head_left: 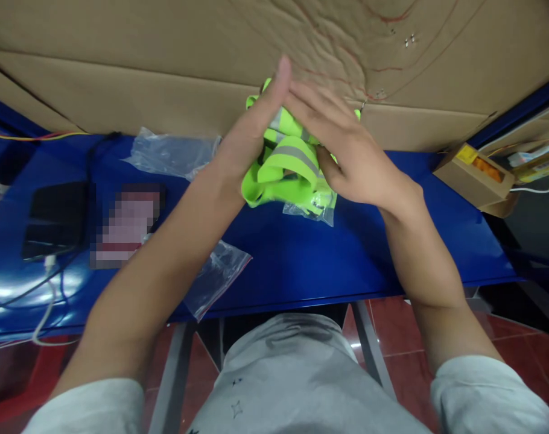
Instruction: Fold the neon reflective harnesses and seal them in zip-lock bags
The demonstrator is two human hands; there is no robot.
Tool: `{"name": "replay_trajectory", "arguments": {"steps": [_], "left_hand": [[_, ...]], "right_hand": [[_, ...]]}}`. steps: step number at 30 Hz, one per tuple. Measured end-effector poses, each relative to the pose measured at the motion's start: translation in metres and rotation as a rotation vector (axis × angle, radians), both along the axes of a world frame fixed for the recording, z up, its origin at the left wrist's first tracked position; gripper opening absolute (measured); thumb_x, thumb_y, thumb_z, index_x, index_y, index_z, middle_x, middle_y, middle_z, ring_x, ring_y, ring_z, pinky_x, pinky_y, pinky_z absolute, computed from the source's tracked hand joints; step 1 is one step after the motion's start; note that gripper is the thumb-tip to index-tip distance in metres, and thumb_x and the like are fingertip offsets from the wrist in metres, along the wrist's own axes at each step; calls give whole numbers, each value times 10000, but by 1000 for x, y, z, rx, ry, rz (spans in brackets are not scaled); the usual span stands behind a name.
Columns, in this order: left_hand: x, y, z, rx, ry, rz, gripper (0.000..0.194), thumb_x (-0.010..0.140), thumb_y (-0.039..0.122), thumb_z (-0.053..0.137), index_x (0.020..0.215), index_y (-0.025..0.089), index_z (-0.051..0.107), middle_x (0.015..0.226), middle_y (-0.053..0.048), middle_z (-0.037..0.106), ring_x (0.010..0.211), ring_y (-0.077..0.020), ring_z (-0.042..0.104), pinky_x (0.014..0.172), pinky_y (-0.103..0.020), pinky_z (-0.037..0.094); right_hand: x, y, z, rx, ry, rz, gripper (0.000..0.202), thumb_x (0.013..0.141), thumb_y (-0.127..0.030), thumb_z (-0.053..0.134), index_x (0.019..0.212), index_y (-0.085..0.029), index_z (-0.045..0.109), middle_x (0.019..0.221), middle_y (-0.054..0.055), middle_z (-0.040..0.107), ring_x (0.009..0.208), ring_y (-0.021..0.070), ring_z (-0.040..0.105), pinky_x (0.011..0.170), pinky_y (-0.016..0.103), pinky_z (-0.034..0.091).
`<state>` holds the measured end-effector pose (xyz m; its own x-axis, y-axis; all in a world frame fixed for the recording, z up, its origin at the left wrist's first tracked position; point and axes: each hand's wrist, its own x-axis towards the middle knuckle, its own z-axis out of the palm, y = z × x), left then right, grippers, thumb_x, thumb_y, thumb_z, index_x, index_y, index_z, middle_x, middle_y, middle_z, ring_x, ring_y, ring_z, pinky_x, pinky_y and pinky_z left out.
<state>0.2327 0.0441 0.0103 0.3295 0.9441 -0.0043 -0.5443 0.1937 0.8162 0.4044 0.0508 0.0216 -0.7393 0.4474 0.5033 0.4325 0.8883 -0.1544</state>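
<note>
A bundle of neon yellow-green straps with grey reflective stripes (289, 158) is at the back of the blue table, against the cardboard. My left hand (251, 129) lies along its left side with straight fingers. On the other side, my right hand (342, 135) slants over the straps, its fingers stretched out flat. The fingertips of both hands come together above the bundle, and they hide part of it. Neither hand visibly wraps round the straps. Clear plastic (325, 216) shows under the bundle's front edge.
Clear plastic bags (172, 154) (222, 271) lie on the blue table (292, 265). To the left are a black device (55, 218) with a white cable and a blurred-out flat item (128, 223). A small cardboard box (473, 178) stands at right. Cardboard with red wires (166, 42) rises behind.
</note>
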Motion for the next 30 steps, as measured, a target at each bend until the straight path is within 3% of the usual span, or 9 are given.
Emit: {"name": "replay_trajectory", "arguments": {"steps": [2,4,6,8,11,13,20,25,30], "left_hand": [[-4,2,-4,138,-15,-54,302,1081,325,470,1047,190,738,1049,-2,780,1332,-282,671,1010,-403,637],[-7,4,-11,204,66,-102,177,1014,299,603,1008,212,757,1029,-7,796,1240,-292,718,994,-413,644],[-9,4,-20,223,174,-120,163,900,288,761,1050,225,768,1039,-15,802,1118,-298,762,943,-424,654],[-9,3,-26,231,242,-125,297,799,246,850,1082,213,766,1053,-25,803,1035,-286,785,899,-411,654],[-8,1,-32,197,280,-130,311,753,217,865,1046,195,761,1010,-27,797,975,-271,793,862,-395,649],[-5,2,-36,169,253,-112,264,749,196,842,1001,193,762,954,-13,784,931,-269,793,822,-390,647],[8,8,-42,78,8,-140,162,763,152,655,902,208,717,908,-28,754,1067,-294,748,972,-460,631],[7,3,-21,69,-31,30,195,785,200,533,912,237,677,965,-33,754,1309,-306,642,996,-405,609],[1,-13,6,17,-24,96,340,955,301,428,1115,224,718,1014,-48,777,1348,-281,626,925,-301,609]], "right_hand": [[9,3,3,-169,1,150,675,926,-92,498,1578,-271,504,1729,5,380,1644,232,276,1378,493,193],[20,7,7,-308,132,209,523,952,-149,587,1445,-316,642,1632,-31,531,1584,226,411,1355,470,284],[28,11,7,-384,353,121,343,991,-242,653,1317,-318,726,1515,-25,652,1455,225,574,1264,439,440],[30,18,5,-393,454,29,352,953,-351,749,1299,-289,728,1455,5,695,1338,230,645,1155,414,529],[28,28,-2,-444,345,23,568,792,-451,889,1294,-258,707,1325,12,748,1200,229,691,1038,375,579],[24,30,-5,-459,318,14,510,796,-462,868,1245,-272,717,1223,-6,768,1141,233,711,1012,384,588],[12,18,-1,-189,252,-215,485,817,-444,797,1269,-312,680,1303,1,759,1159,308,706,1023,479,584],[-1,5,-2,112,296,-235,483,938,-391,701,1386,-228,620,1437,74,688,1335,272,637,1167,407,494],[-7,2,-8,297,334,-223,439,1051,-442,549,1459,-281,563,1491,57,627,1458,279,535,1256,428,406]]}}
